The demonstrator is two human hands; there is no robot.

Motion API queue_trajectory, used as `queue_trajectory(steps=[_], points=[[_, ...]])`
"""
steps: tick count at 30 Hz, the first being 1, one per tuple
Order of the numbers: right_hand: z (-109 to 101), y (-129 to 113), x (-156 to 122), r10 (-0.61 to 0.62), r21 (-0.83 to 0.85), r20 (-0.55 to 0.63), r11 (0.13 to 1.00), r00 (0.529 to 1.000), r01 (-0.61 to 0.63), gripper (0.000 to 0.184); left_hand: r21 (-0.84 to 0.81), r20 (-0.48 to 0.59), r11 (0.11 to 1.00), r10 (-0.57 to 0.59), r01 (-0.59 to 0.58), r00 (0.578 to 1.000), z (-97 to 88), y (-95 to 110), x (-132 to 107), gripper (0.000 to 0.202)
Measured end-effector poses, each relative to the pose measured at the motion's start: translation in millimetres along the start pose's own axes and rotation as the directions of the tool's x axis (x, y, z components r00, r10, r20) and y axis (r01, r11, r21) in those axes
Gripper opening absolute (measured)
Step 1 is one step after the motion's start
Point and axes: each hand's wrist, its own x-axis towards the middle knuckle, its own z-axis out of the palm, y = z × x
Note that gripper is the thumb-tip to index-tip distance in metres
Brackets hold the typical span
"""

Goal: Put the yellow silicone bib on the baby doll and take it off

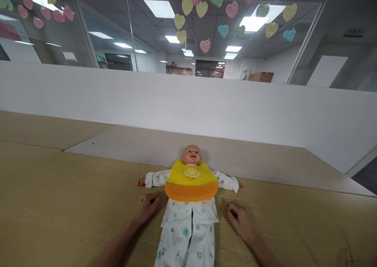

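A baby doll (191,155) lies on its back on the tan table (59,204), arms spread, dressed in white patterned pyjamas (188,231). A yellow and orange bib (191,182) covers its chest. My left hand (147,208) rests on the table just left of the doll's waist, fingers curled under. My right hand (240,220) lies on the table just right of the doll's waist, fingers bent and slightly blurred. Neither hand touches the doll.
A white partition wall (188,106) runs behind the table. Above it is glass with paper hearts (203,8) stuck on. A paler board (147,145) lies under the doll's head. The table's right edge (353,172) drops to the floor.
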Motion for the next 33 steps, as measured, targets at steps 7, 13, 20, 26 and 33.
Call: queue_trajectory(steps=[7, 13, 20, 26, 33], points=[[-6, -6, -2, 0.001, -0.049, 0.019, 0.999, 1.000, 0.000, 0.037, 0.104, 0.091, 0.993, 0.052, -0.061, 0.995, -4.4, -1, 1, 0.034], [-9, -7, -2, 0.024, -0.064, 0.043, 0.998, 0.999, -0.021, 0.041, 0.170, 0.137, 0.979, 0.086, -0.109, 0.987, -9.9, 9, -7, 0.033], [-11, -2, -6, 0.020, 0.008, 0.049, 1.000, 0.999, -0.020, 0.038, 0.178, 0.171, 0.975, 0.103, -0.134, 0.980, -6.5, 12, -15, 0.033], [-17, -8, -6, 0.074, 0.040, 0.066, 0.996, 0.995, -0.077, 0.037, 0.123, 0.208, 0.983, 0.107, -0.135, 0.972, -7.2, 19, -26, 0.037], [-13, -31, -19, 0.058, 0.183, 0.039, 0.981, 0.998, -0.064, 0.039, -0.032, 0.284, 0.993, 0.117, -0.113, 0.952, -6.9, 39, -51, 0.031]])
